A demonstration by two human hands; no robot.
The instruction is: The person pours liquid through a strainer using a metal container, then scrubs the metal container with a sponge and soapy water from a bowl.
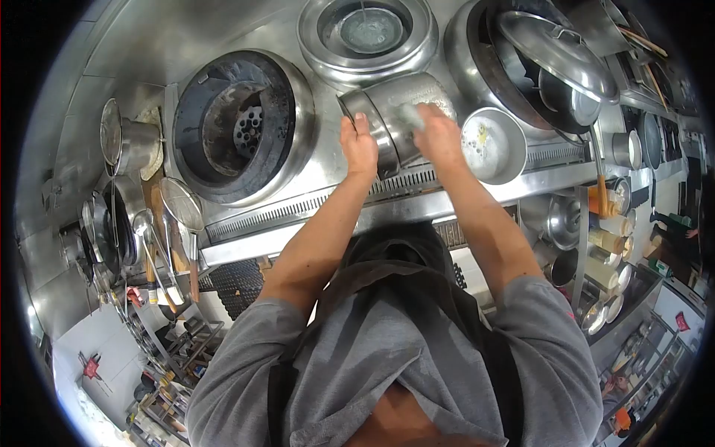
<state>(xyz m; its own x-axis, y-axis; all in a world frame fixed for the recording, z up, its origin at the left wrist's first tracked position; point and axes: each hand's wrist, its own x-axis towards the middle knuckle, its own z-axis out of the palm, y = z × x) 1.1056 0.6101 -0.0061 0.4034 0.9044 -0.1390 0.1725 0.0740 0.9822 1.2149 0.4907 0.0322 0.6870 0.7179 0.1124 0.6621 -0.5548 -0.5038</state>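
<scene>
A tall steel pot [389, 95] lies on its side on the metal cooktop, with white suds on its wall towards the right. My left hand [360, 147] grips the pot at its left end, thumb up along the rim. My right hand [439, 136] is closed on a pale, greyish-green scrubbing pad [409, 116], smeared by motion, against the pot's side. Just right of that hand stands a round metal bowl [493, 145] with soapy water and bits of yellow in it.
An open wok burner [242, 127] sits at left. Behind the pot, water runs into a basin [369, 33]. A wok with a lid [558, 54] stands at right. Strainers [181, 203] and ladles hang at left. A slotted drain [320, 205] follows the front edge.
</scene>
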